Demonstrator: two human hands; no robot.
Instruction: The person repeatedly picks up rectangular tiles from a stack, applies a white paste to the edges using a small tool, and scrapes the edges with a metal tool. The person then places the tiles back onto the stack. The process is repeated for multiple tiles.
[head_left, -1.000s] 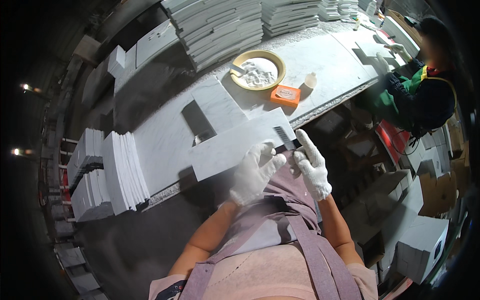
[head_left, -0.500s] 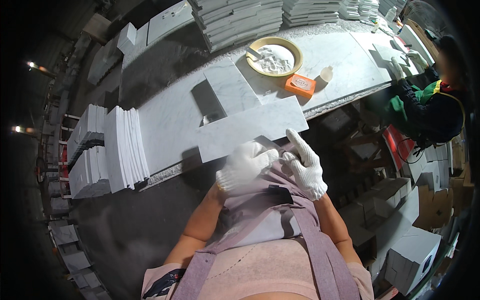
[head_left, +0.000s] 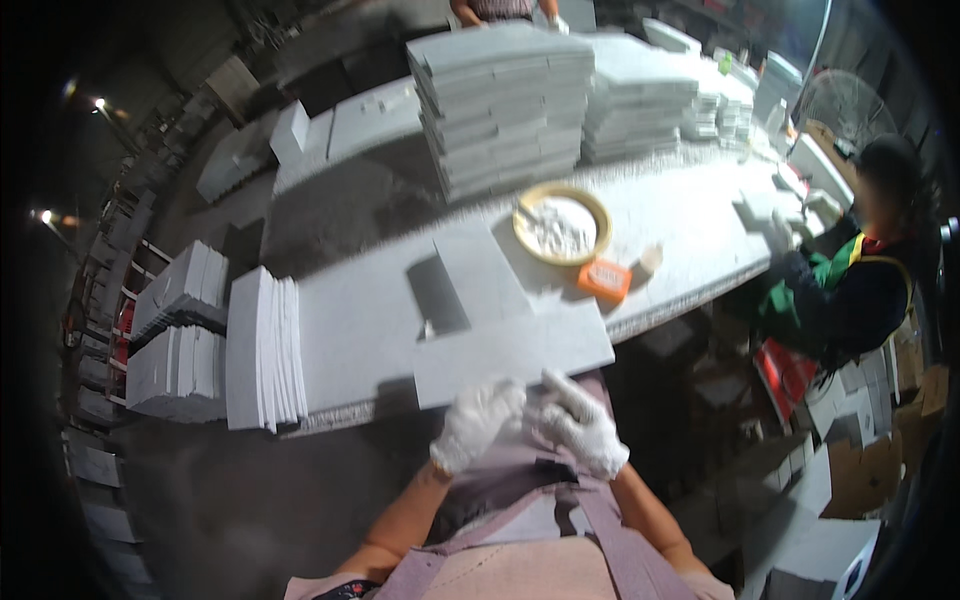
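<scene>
Both hands wear white knitted gloves, held close together in front of my apron at the table's near edge. The fingers of my left hand [head_left: 478, 425] are drawn together toward the right; whatever they pinch is too blurred to make out. My right hand [head_left: 583, 428] faces it across a small gap, forefinger extended and the others bent, their contents also unclear. Just beyond both lies a long pale marble tile [head_left: 515, 352], jutting over the edge. Another marble tile [head_left: 480, 275] runs away behind it.
A yellow bowl [head_left: 604, 216] of white powder stands behind an orange box [head_left: 604, 280] and a small pale bottle [head_left: 651, 260]. Tile stacks stand at left [head_left: 258, 350] and back [head_left: 505, 110]. At right, a co-worker [head_left: 850, 270] handles a tile; another person [head_left: 500, 10] stands behind the stacks.
My view has tilted up, so the table sits lower and a person at the back shows. My hands, almost touching before, have come slightly apart. The tiles remain in place.
</scene>
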